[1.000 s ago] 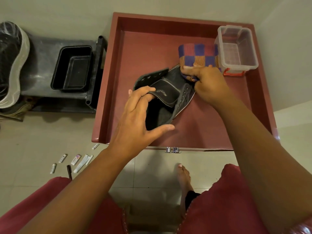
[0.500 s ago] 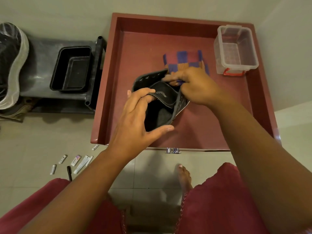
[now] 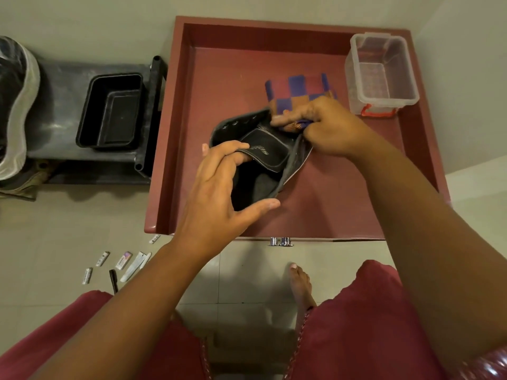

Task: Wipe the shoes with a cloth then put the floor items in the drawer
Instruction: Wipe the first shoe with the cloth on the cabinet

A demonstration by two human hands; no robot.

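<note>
Inside the open red drawer (image 3: 175,133): clear plastic box (image 3: 382,75) at its far right corner, black shoe (image 3: 263,160) mid-drawer, toe pointing away. Left hand (image 3: 219,193) curled around shoe's heel opening; right hand (image 3: 323,127) pinching checkered cloth (image 3: 296,90) against laces area. Left of drawer: small tubes (image 3: 123,263) on tiled floor, black tray (image 3: 109,111).

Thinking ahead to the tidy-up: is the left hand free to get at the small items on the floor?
Probably not yet. The left hand grips the black shoe over the drawer. The floor items lie unobstructed below-left, so letting go should free the way.
</note>
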